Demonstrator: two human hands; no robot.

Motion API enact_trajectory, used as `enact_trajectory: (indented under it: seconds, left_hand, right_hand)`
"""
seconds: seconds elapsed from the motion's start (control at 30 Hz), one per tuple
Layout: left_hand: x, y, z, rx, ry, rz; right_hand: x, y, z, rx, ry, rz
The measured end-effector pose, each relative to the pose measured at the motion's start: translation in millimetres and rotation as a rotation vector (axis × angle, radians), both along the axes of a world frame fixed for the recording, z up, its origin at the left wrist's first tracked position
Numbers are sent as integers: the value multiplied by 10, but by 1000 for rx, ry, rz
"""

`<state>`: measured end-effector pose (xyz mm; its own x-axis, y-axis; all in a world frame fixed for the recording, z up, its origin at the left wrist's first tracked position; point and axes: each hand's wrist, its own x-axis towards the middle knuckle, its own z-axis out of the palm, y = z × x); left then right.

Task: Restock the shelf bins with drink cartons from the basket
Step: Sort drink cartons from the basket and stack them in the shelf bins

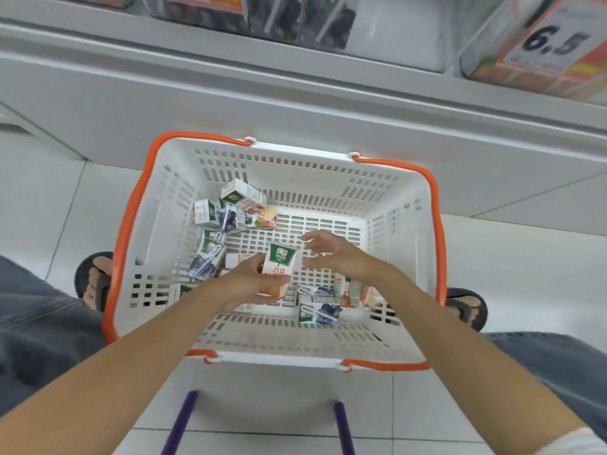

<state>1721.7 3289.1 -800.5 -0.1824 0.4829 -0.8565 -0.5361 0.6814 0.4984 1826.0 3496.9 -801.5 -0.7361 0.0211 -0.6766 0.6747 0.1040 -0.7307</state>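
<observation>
Sandalled foot (95, 280) on floor tiles, touching left wall of white basket (397, 224) with orange handles (131, 231). Grape cartons (207, 261) heaped at left of basket floor, more along far-left corner. Left hand (249, 284) inside basket, fingers wrapped round upright apple carton (279, 264), green top facing camera. Right hand (331, 254) just beside that carton, fingers spread, gripping nothing. More cartons (320, 310) under right forearm. Shelf bins (538, 50) above, price card reading 6.5.

Small drink cartons (230, 218) lie scattered inside the white basket (394, 231).
</observation>
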Motion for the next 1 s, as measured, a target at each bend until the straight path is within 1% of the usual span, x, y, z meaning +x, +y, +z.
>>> enact_trajectory:
  seconds: [0.07,0.1,0.17,0.2,0.27,0.3,0.33,0.37,0.43,0.5,0.57,0.6,0.67,0.7,0.77,0.83,0.87,0.93,1.0]
  left_hand:
    - [76,55,-4,28,-10,56]
    - [104,73,-11,36,2,55]
    - [138,91,-22,42,18,42]
    - [149,92,-28,41,20,42]
    - [143,72,-41,36,16,53]
    - [133,60,-36,31,14,63]
    - [122,51,-31,25,10,84]
    - [110,45,-30,17,7,117]
    - [74,49,-12,-9,9,184]
    - [37,85,43,-15,75,198]
    - [-10,156,148,-1,134,198]
    - [-44,199,213,21,123,200]
    - [-99,310,395,88,34,177]
    - [-114,367,503,124,-11,157]
    - [-153,453,663,188,-73,154]
    - [-200,511,794,256,-104,157]
    - [-220,545,877,287,-101,128]
    - [-242,648,1078,358,-77,30]
    - [-216,790,1329,429,-30,-63]
  right_hand:
    - [215,254,-85,355,-69,165]
    - [334,335,-164,484,-131,248]
    - [565,359,-349,596,-280,360]
    - [658,318,-441,641,-316,428]
    - [795,222,-593,782,-278,563]
    - [823,189,-637,828,-238,571]
    - [813,171,-642,827,-216,520]
    - [767,164,-607,776,-204,418]
    - [603,175,-467,606,-153,217]
    - [377,135,-213,477,-34,113]
    - [139,40,92,427,105,77]
    - [27,-18,236,433,171,95]
    - [-135,-119,492,430,269,141]
    - [-177,-140,604,394,309,124]
    - [-196,-109,810,281,372,18]
    - [-176,1,1022,207,387,-81]
    - [-159,76,1135,177,365,-99]
    - [-119,243,1380,58,287,-113]
    - [-69,400,1662,-37,264,-122]
